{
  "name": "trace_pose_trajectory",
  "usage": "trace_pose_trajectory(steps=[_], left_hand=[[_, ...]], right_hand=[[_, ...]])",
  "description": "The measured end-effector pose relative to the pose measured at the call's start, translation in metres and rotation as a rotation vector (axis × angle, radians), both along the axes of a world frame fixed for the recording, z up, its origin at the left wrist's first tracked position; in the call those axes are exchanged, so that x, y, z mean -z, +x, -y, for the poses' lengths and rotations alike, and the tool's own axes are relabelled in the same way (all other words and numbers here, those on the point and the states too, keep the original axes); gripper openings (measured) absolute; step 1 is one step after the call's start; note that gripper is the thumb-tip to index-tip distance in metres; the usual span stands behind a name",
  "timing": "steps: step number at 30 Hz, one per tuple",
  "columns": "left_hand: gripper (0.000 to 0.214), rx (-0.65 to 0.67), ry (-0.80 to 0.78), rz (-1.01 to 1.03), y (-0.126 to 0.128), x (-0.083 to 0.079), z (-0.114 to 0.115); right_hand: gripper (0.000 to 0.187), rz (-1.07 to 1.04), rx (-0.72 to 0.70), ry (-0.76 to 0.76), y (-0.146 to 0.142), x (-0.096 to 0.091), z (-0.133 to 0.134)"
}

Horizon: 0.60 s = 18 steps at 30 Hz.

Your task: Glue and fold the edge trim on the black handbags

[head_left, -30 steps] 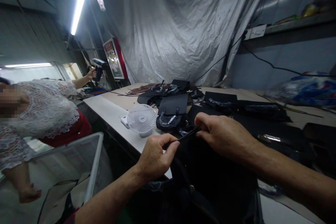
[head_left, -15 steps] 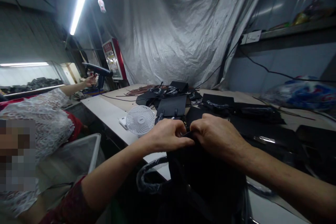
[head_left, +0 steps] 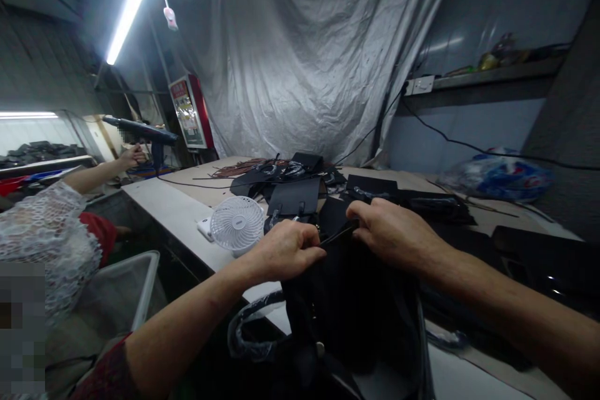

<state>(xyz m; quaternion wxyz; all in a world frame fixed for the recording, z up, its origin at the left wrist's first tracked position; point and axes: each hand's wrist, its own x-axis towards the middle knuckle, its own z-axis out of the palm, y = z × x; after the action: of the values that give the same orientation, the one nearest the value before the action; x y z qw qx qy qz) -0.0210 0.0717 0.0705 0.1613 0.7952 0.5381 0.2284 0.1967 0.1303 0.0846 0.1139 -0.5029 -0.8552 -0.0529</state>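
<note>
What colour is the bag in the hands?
Black; the bag shows best in the head view.

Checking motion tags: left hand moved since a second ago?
Yes: the left hand has shifted up and rightward in view, relative to the white desk fan.

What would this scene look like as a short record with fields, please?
Left hand: pinches the edge of the bag
Right hand: pinches the same edge
Bag: black; plastic-wrapped handle at left
Fan: white, on the table, beyond the left hand
Table: also bears other bags
Co-worker's hand: grips a dark tool
</note>
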Motion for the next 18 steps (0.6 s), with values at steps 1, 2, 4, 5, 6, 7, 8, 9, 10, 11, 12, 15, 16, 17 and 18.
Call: trace_pose_trajectory(steps=[1,2,4,5,6,7,8,9,10,11,12,15,16,17,18], left_hand=[[0.019,0.003,0.002,-0.003,0.001,-0.001,0.000],[0.019,0.006,0.005,-0.005,0.001,-0.001,0.001],[0.018,0.012,0.011,-0.006,0.002,-0.001,0.001],[0.018,0.016,0.013,-0.004,0.002,-0.001,0.002],[0.018,0.020,0.016,-0.002,0.001,0.000,0.002],[0.018,0.023,0.018,0.001,0.001,0.000,0.002],[0.018,0.026,0.018,0.004,0.001,0.000,0.002],[0.018,0.028,0.019,0.007,0.001,0.000,0.001],[0.018,0.029,0.018,0.008,0.001,0.001,0.001],[0.018,0.029,0.017,0.009,0.002,0.001,0.001],[0.017,0.030,0.016,0.008,0.002,0.001,0.001],[0.018,0.034,0.012,0.003,0.002,0.001,0.000],[0.019,0.033,0.009,0.001,0.002,0.001,0.000],[0.019,0.028,0.007,0.000,0.001,0.002,-0.001],[0.020,0.020,0.004,-0.002,0.000,0.002,-0.001]], right_hand=[[0.026,0.005,0.001,0.007,-0.002,-0.001,-0.001],[0.027,0.011,-0.001,0.009,-0.003,-0.001,-0.001],[0.028,0.019,-0.016,0.008,-0.004,-0.003,-0.002],[0.030,0.022,-0.025,0.006,-0.004,-0.004,-0.003],[0.033,0.022,-0.034,0.005,-0.004,-0.005,-0.003],[0.035,0.021,-0.044,0.001,-0.004,-0.005,-0.004],[0.036,0.020,-0.057,-0.006,-0.004,-0.006,-0.005],[0.037,0.019,-0.069,-0.015,-0.004,-0.006,-0.006],[0.037,0.019,-0.081,-0.027,-0.004,-0.006,-0.008],[0.037,0.019,-0.089,-0.035,-0.004,-0.006,-0.009],[0.036,0.019,-0.093,-0.042,-0.004,-0.006,-0.010],[0.034,0.018,-0.094,-0.041,-0.004,-0.006,-0.012],[0.031,0.017,-0.094,-0.040,-0.004,-0.006,-0.012],[0.029,0.016,-0.094,-0.041,-0.005,-0.006,-0.012],[0.027,0.013,-0.095,-0.045,-0.005,-0.007,-0.012]])
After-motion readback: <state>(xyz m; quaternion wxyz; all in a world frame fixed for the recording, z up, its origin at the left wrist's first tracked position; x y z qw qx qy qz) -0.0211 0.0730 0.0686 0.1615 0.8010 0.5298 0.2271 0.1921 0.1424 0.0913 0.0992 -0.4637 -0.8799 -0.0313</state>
